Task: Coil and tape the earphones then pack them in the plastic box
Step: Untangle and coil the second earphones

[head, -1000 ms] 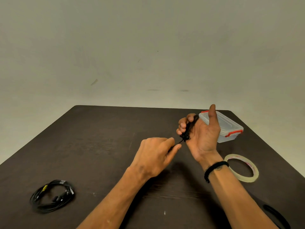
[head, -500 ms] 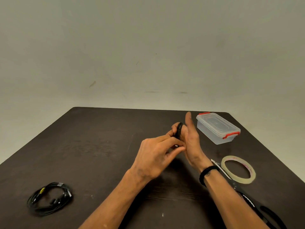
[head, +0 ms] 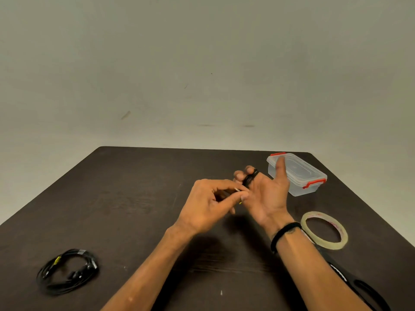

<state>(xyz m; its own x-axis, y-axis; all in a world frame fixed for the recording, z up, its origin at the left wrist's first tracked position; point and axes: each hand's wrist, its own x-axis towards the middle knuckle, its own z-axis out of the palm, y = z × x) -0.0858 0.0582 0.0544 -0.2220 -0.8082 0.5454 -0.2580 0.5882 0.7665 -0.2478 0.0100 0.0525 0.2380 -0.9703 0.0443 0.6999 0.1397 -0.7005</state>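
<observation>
Head cam: black thin earphone cable [head: 249, 180] coiled round right hand [head: 267, 196] fingers, w/ left hand [head: 212, 206] pinching its plug end, near clear plastic box [head: 298, 176].

Bare table [head: 143, 198] spans left and centre — open passage. Obstacles: box [head: 298, 176] at far right, tape roll [head: 324, 230] nearer, dark scissors [head: 359, 288] at the right edge, coiled earphones [head: 67, 271] near left — all well apart.

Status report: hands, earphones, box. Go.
Left hand pinching plug end. Right hand fingers wrapped in black earphone cable. Plastic box lid on. Tape roll untouched.
</observation>
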